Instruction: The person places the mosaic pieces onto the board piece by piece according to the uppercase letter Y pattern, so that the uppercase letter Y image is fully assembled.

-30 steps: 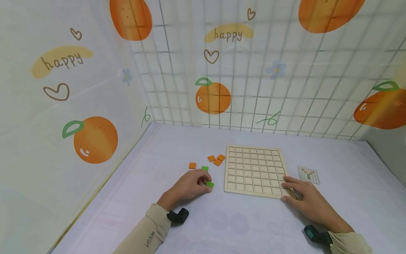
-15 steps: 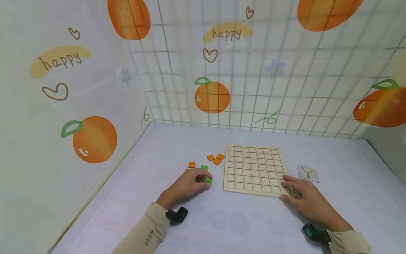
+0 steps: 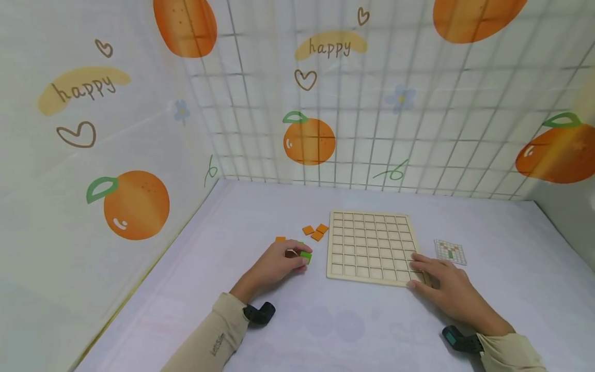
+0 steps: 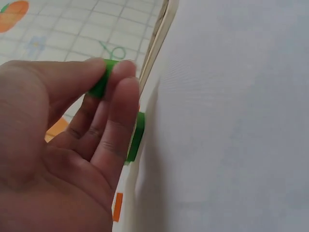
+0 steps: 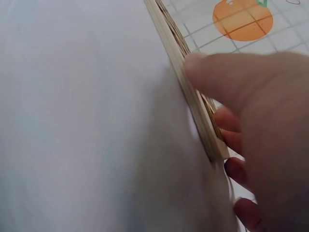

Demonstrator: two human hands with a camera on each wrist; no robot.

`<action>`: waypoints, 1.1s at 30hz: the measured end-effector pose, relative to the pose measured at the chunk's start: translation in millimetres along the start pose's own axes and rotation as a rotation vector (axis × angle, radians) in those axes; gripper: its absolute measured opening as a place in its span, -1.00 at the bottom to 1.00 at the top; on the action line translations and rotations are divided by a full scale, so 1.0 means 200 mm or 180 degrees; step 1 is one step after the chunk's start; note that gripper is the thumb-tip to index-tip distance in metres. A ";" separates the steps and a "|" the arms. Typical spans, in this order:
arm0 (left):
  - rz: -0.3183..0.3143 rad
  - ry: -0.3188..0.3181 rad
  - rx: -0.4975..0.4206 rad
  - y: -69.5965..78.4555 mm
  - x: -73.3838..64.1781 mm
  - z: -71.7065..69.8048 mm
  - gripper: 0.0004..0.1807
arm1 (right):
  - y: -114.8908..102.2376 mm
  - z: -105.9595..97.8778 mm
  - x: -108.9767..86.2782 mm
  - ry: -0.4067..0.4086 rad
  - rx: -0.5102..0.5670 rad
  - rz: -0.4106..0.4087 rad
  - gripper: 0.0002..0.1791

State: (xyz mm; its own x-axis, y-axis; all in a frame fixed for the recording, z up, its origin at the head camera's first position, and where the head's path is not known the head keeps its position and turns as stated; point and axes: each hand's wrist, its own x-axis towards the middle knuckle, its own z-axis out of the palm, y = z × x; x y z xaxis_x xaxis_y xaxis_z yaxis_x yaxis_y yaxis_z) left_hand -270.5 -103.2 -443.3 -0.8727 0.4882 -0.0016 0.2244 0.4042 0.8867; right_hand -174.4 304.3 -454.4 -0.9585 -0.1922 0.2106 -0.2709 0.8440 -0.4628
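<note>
Left hand [image 3: 279, 262] pinches a green tile [image 3: 306, 256], right hand [image 3: 443, 285] splayed on the board [image 3: 370, 246]; slack grip, tile probably drops.

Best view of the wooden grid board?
Head: it shows the wooden grid board with most cells visible, though the right hand hides its near right corner. Left wrist gets only a thin edge strip; right wrist, a close, oblique edge.
</note>
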 end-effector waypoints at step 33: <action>0.0217 -0.0546 0.0125 0.17 0.25 0.20 -0.61 | -0.01 0.01 0.01 -0.0104 0.0133 0.0121 -0.21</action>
State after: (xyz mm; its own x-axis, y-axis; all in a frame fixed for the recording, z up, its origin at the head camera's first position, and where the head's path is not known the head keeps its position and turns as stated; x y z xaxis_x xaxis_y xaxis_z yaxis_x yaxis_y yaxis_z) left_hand -289.0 -33.1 -431.4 -0.7689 0.6389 -0.0240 0.3001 0.3939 0.8688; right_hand -175.5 302.0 -455.5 -0.9704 -0.1773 0.1642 -0.2371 0.8296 -0.5056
